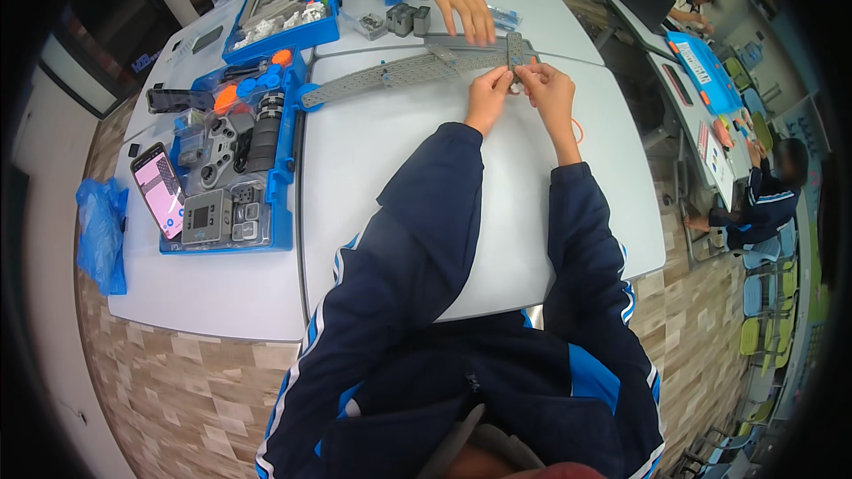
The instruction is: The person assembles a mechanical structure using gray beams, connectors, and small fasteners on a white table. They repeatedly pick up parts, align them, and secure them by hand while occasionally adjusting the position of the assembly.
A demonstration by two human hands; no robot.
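A: Head view: where was there room?
B: Smooth white tabletop [359,155] spread between the blue case [283,204] toward ten o'clock and the left sleeve [426,204]; its right edge curved down past three o'clock.
A: Materials?
B: Hard, glossy case; at twelve o'clock, a long grey perforated beam assembly [355,82], plastic-looking, with a flat crosspiece [514,46] at one.
A: Hands?
B: Left hand [486,99] and right hand [550,98] were pinched closed on the crosspiece's near end. A co-worker's hand [461,4], fingers extended, was close by; I couldn't tell whether it touched.
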